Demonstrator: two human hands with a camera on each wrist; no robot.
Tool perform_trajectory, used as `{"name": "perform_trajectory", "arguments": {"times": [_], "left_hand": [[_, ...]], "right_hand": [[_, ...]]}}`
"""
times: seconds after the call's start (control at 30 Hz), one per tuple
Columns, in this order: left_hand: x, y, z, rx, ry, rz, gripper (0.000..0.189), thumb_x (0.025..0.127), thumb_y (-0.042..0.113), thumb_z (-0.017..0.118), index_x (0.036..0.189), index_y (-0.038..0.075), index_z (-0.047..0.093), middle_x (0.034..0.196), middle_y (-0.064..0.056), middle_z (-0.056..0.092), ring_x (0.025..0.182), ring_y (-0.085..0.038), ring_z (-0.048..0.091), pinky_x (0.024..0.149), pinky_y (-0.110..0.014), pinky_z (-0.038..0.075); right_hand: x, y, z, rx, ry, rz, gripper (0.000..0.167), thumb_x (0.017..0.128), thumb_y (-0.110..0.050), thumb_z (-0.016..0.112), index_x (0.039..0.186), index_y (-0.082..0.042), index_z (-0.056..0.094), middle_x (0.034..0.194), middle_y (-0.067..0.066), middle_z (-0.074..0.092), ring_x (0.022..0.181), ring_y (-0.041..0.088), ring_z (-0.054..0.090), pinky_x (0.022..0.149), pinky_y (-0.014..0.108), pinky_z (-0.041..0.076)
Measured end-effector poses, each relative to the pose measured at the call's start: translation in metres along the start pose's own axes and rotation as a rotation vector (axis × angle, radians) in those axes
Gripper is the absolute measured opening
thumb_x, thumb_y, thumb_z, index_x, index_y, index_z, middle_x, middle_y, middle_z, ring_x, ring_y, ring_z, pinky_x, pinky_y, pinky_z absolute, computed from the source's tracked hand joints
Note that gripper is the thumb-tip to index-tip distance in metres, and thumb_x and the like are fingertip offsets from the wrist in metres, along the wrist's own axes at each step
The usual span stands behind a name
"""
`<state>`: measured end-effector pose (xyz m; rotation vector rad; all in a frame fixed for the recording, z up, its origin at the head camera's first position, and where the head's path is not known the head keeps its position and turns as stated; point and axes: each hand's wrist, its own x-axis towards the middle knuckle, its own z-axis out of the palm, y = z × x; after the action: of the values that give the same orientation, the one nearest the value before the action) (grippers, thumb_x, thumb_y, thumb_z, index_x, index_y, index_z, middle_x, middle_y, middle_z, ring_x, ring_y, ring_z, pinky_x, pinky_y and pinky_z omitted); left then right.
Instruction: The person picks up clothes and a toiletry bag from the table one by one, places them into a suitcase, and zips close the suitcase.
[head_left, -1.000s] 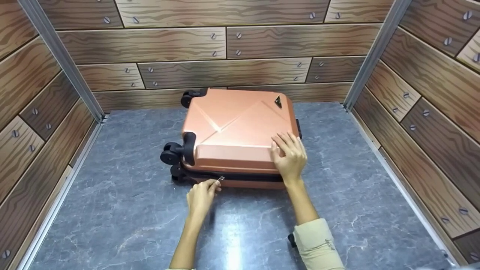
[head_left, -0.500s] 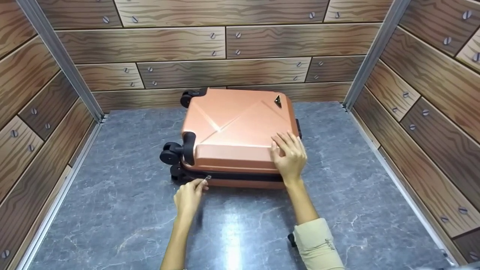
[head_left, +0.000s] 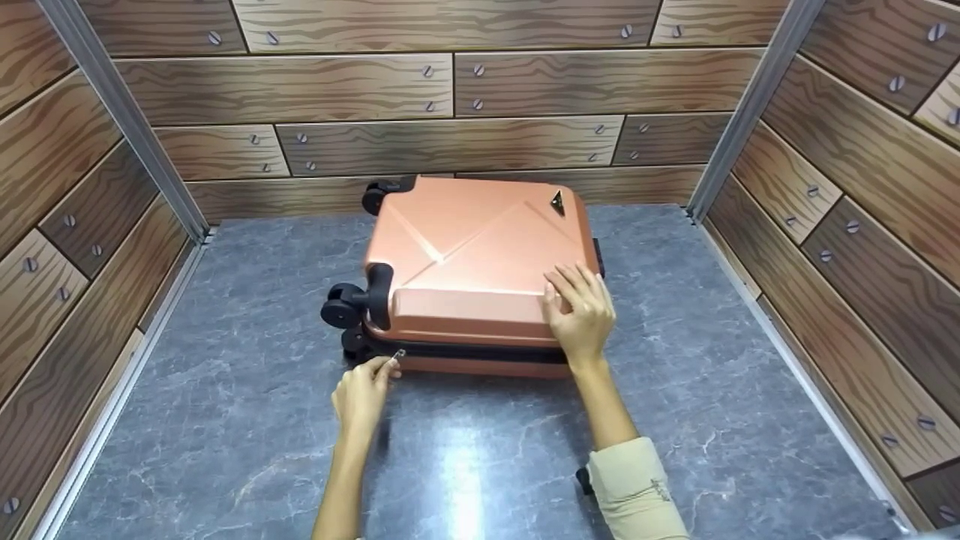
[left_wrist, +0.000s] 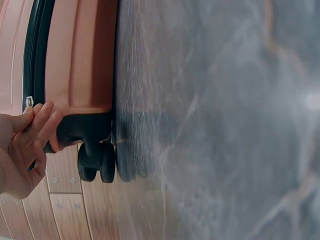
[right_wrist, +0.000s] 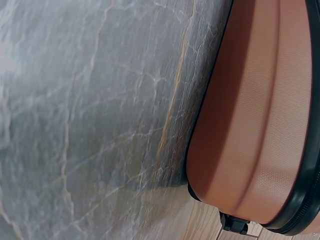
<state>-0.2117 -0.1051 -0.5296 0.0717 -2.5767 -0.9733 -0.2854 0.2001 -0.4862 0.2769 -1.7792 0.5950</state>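
Observation:
A rose-gold hard-shell suitcase (head_left: pixel 480 240) lies flat, its black wheels (head_left: pixel 343 306) pointing left. Along its near side runs a black zipper (head_left: pixel 480 351). My left hand (head_left: pixel 361 394) pinches the metal zipper pull (head_left: pixel 400 353) between thumb and fingers, close to the near left corner. In the left wrist view the pull (left_wrist: pixel 29 101) shows at the fingertips, beside a wheel (left_wrist: pixel 96 161). My right hand (head_left: pixel 581 315) rests on the near right edge of the shell with fingers extended. The right wrist view shows the suitcase's side (right_wrist: pixel 250 125) but not that hand.
The suitcase stands on a grey marbled surface (head_left: pixel 247 420). Wood-patterned walls (head_left: pixel 360 90) with metal corner strips (head_left: pixel 739 112) enclose the back and both sides. A dark triangular badge (head_left: pixel 557 203) sits on the shell's far right corner.
My left hand has moved left along the near side, drawing the zipper pull toward the wheeled end. The right hand and the suitcase have stayed in place.

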Motion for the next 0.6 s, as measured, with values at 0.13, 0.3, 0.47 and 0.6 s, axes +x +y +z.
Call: {"name": "perform_trajectory", "arguments": {"times": [0.13,0.3,0.47,0.6], "left_hand": [[0.0003,-0.0004,-0.0005,-0.002,0.002,-0.006,0.014,0.087,0.029,0.062,0.085,0.020,0.073,0.070,0.011,0.067,0.062,-0.019,0.064,0.051,-0.043,0.044],[0.0002,-0.0014,-0.0014,-0.004,0.003,-0.024,0.014,0.087,0.030,0.062,0.084,0.021,0.073,0.069,0.011,0.067,0.062,-0.020,0.064,0.051,-0.043,0.044],[0.0005,-0.0022,-0.0019,0.004,0.011,-0.026,0.014,0.086,0.030,0.063,0.084,0.021,0.073,0.069,0.011,0.067,0.060,-0.021,0.063,0.050,-0.043,0.044],[0.0007,-0.0022,-0.0013,0.005,0.019,-0.026,0.015,0.086,0.031,0.063,0.084,0.021,0.073,0.069,0.011,0.067,0.061,-0.022,0.063,0.051,-0.044,0.044]], "right_hand": [[0.0003,0.0000,0.0000,-0.004,0.000,0.001,0.021,0.082,-0.026,0.059,0.090,-0.016,0.076,0.098,-0.001,0.069,0.101,0.024,0.060,0.090,0.049,0.040],[0.0005,-0.0001,-0.0002,-0.002,-0.004,-0.002,0.021,0.082,-0.026,0.059,0.090,-0.015,0.076,0.098,-0.001,0.069,0.101,0.025,0.060,0.090,0.050,0.041],[0.0003,0.0003,-0.0006,-0.006,-0.004,-0.006,0.022,0.081,-0.027,0.059,0.090,-0.015,0.076,0.099,-0.001,0.068,0.100,0.025,0.060,0.089,0.051,0.041],[0.0000,0.0006,-0.0005,-0.005,-0.003,-0.002,0.022,0.081,-0.027,0.059,0.089,-0.015,0.076,0.098,-0.001,0.069,0.101,0.024,0.060,0.090,0.050,0.040]]}}
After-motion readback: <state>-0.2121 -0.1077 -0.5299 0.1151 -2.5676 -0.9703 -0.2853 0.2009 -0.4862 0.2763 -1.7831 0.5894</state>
